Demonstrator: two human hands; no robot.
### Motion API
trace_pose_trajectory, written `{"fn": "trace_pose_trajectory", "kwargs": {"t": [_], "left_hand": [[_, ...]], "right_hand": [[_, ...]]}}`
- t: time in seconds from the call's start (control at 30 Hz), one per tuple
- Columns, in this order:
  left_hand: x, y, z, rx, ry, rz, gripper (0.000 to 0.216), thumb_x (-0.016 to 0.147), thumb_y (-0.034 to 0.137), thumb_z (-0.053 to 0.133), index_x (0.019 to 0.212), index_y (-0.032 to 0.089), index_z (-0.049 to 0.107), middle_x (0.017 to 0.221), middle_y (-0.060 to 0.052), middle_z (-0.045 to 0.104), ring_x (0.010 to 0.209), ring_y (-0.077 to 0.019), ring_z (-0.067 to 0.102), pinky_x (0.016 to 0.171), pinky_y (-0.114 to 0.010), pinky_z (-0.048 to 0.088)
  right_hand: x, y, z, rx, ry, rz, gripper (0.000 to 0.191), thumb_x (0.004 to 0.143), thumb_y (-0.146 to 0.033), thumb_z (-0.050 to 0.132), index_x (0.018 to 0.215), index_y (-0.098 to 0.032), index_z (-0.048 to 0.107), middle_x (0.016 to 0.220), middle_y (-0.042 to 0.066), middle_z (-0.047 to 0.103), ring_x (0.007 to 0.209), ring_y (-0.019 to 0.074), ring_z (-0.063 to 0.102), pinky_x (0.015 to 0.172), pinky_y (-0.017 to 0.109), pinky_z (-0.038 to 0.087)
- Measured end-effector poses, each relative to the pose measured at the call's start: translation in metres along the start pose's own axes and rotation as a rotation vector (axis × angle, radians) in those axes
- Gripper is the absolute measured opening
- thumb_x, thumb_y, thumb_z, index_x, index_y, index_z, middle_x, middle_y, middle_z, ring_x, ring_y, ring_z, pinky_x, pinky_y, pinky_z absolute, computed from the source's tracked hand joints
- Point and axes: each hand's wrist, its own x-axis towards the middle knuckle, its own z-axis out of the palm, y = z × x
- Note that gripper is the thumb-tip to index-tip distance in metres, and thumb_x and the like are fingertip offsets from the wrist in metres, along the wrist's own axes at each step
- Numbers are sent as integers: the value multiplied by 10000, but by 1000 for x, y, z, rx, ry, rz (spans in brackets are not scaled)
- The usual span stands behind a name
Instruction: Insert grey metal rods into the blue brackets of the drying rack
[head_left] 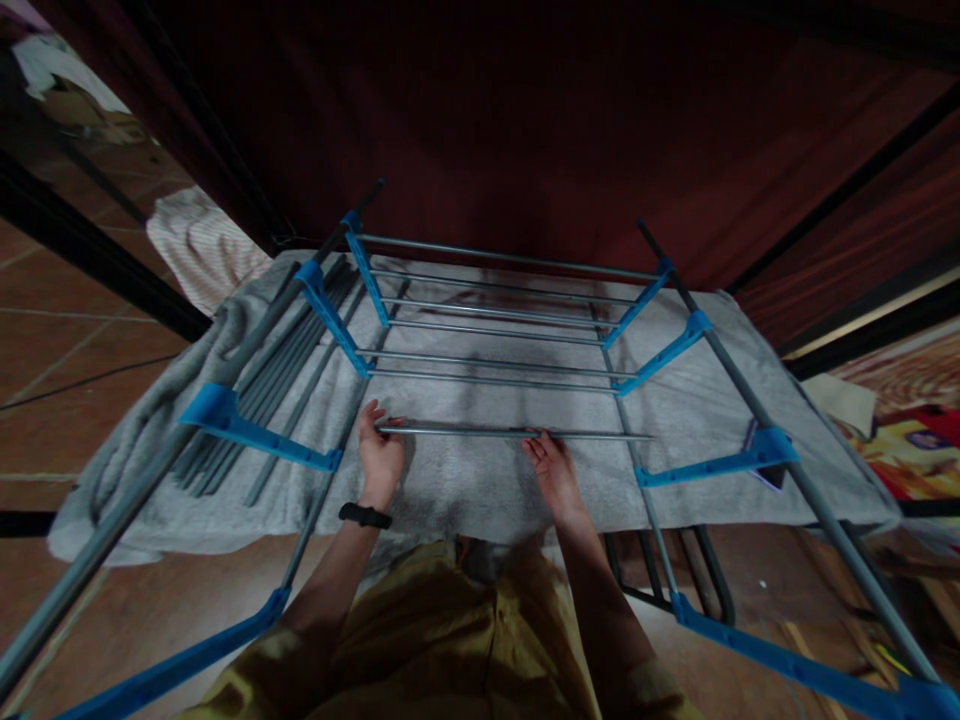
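Note:
A thin grey metal rod (465, 431) lies crosswise between my two hands, inside a rack frame of grey tubes and blue plastic brackets. My left hand (381, 455) has its fingers closed on the rod's left end. Farther along, right of the rod's middle, my right hand (553, 468) pinches it. The rod's right end reaches near the right blue bracket (712, 464); whether it touches cannot be made out. On the other side, the left blue bracket (262, 437) stands apart from my left hand. Several crossbars (491, 365) span the brackets farther back.
Loose grey tubes (281, 385) lie bundled on the grey blanket (457, 490) at the left. A dark flat object (766, 468) sits behind the right upright (739, 385). Dark red cloth (487, 120) hangs behind. Lower blue brackets (787, 655) flank my body.

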Motion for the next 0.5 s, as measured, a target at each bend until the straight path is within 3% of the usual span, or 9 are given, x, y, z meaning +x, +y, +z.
{"fn": "trace_pose_trajectory", "kwargs": {"t": [0.13, 0.3, 0.5], "left_hand": [[-3, -3, 2, -102, 1, -91, 835, 700, 37, 660, 1433, 255, 324, 1059, -21, 627, 752, -107, 669, 827, -266, 522], [-6, -1, 3, -153, 33, -106, 990, 669, 43, 722, 1494, 225, 205, 976, -2, 666, 736, -119, 666, 789, -273, 536], [-10, 5, 5, -248, 35, -214, 887, 717, 69, 670, 1469, 224, 225, 926, 12, 692, 691, -112, 646, 719, -250, 535]], "right_hand": [[0, 0, 0, -11, -6, 5, 108, 767, -288, 760, 786, -252, 660, 820, -20, 723, 830, 141, 698, 959, 360, 534], [0, 0, -1, -23, -5, -1, 112, 769, -296, 758, 782, -250, 657, 824, -12, 722, 840, 149, 698, 972, 375, 531], [1, 0, -2, -18, -13, -1, 110, 773, -305, 757, 796, -252, 665, 823, -15, 721, 837, 149, 698, 969, 378, 537]]}}
